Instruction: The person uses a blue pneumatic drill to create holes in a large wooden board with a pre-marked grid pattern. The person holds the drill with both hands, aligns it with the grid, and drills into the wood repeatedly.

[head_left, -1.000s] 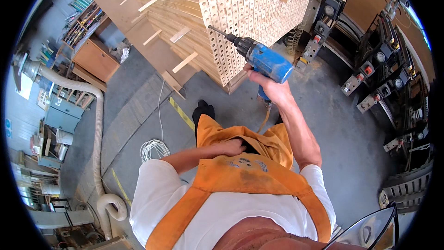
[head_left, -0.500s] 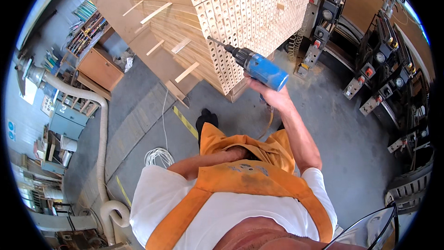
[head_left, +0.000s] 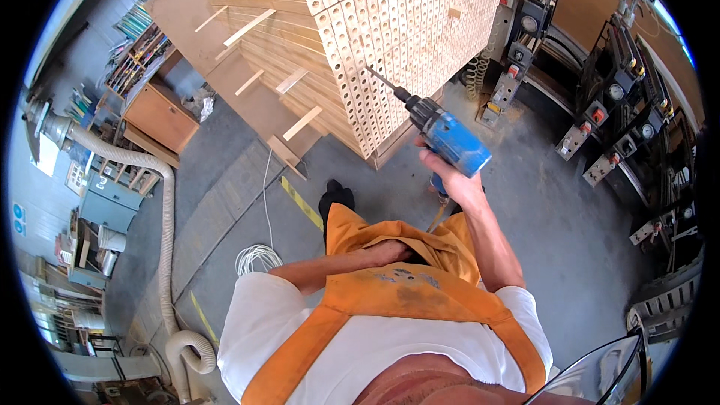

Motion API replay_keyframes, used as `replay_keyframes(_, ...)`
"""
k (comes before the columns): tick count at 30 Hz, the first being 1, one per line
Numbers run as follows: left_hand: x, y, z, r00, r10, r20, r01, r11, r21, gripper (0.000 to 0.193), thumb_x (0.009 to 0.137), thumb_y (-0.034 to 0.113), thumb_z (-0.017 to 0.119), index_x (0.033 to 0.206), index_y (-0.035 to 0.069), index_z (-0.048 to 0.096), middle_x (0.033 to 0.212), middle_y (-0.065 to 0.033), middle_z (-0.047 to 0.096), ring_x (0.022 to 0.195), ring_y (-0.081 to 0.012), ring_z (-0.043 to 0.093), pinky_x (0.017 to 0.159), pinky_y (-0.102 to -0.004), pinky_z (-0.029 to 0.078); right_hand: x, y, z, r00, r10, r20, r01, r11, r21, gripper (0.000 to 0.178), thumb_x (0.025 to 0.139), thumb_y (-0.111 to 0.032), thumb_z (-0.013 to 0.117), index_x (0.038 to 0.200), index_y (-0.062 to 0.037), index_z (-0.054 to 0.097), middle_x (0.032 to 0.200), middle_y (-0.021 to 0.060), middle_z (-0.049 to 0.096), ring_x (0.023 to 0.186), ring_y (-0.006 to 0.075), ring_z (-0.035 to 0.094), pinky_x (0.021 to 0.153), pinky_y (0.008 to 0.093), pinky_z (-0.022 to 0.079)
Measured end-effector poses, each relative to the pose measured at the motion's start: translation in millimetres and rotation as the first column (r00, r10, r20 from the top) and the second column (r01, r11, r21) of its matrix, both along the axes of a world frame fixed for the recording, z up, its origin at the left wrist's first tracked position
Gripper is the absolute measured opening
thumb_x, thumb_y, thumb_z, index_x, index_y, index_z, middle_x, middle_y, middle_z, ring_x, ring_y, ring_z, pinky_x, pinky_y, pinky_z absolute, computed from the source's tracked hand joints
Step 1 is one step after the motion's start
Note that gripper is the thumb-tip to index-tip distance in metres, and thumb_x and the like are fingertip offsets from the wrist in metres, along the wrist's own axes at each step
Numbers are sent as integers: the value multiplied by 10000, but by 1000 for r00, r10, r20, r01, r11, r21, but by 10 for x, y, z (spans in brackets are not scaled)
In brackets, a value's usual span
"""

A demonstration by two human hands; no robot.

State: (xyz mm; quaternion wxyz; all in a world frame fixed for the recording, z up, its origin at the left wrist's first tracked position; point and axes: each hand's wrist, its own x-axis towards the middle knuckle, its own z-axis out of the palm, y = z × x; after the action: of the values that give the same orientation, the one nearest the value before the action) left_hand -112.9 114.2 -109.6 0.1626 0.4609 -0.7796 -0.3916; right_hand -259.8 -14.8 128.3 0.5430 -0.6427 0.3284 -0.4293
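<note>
A blue power drill with a black chuck and a long thin bit is gripped in my right hand, fingers wrapped round its handle. The bit points up and left at a tall stack of light wooden pieces, whose end face is covered in rows of round holes. Whether the tip touches that face I cannot tell. My left hand reaches into the front of the orange apron, its fingers hidden in the cloth.
Thin wooden strips stick out from the stack's left side, beside a brown board. A white cable lies coiled on the floor, and a ribbed hose runs along the left. Clamping machinery lines the right.
The drill has moved right and back toward me, its bit tip shifting right across the holed face. My left hand shows more at the apron opening.
</note>
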Motion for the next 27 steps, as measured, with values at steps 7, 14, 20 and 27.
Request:
replay_keyframes(7, 266, 59, 353, 1000, -1, 8, -3, 906, 424, 335, 915, 262, 489, 1058, -7, 630, 1008, -183, 656, 897, -300, 615, 813, -378, 481, -242, -5, -82, 994, -56, 90, 43, 989, 139, 231, 798, -58, 664, 1030, -49, 670, 951, 27, 673, 836, 119, 605, 740, 284, 489)
replay_keyframes(14, 2, 3, 272, 1000, 3, 29, -16, 882, 471, 435, 925, 330, 445, 1208, 35, 595, 1236, -155, 598, 1141, -308, 543, 977, -375, 408, -247, -77, -307, 991, -29, 131, 6, 985, 174, 244, 805, -56, 643, 1048, -31, 653, 980, 70, 675, 807, 134, 611, 720, 289, 503)
replay_keyframes(20, 70, -88, 274, 999, -48, 10, 35, 846, 531, 440, 949, 338, 439, 1263, 49, 542, 1266, -149, 576, 1114, -264, 551, 945, -355, 424, -221, -22, -345, 986, -67, 150, 22, 959, 281, 252, 801, -41, 653, 1052, -25, 647, 1001, 98, 674, 845, 161, 628, 723, 301, 515)
replay_keyframes(27, 383, 155, 643, 475, 756, -450, 149, 435, 888, 309, 991, 378, 450, 886, 97, 526, 862, -36, 539, 620, -57, 453, 405, -145, 314, -318, 27, -361, 975, -96, 200, 34, 956, 293, 255, 798, -32, 648, 1053, -18, 643, 997, 106, 667, 840, 172, 629, 715, 300, 514)
